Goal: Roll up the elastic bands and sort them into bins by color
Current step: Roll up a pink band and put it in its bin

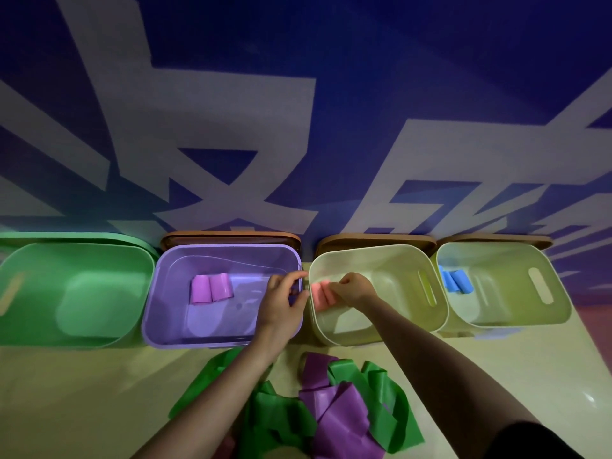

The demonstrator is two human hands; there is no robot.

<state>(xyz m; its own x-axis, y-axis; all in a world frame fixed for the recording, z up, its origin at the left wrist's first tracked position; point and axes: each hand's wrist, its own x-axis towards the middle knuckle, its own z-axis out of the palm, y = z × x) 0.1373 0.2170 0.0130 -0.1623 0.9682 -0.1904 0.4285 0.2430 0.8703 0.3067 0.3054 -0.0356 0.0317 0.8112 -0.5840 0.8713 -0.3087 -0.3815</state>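
Blue wall (331,44) with big pale lettering rises behind a pale table (82,392), where four bins stand in a row: a green bin (20,293), a purple bin (155,313) holding two purple rolls (211,287), a cream bin (381,339), and a second cream bin (563,313) with blue rolls (456,280). Near the table's front edge lies a tangled heap of loose green bands (281,419) and purple bands (344,422), not yet rolled. Both hands reach to the gap between purple and cream bins: the left hand (281,303) curls its fingers at the purple bin's right rim, though whether it grips the rim or the roll I cannot tell; the right hand (356,286) pinches a pink roll (320,294) just inside the cream bin's left wall. Released loosely, that roll could spring open, or catch on the rim and fall between the bins.
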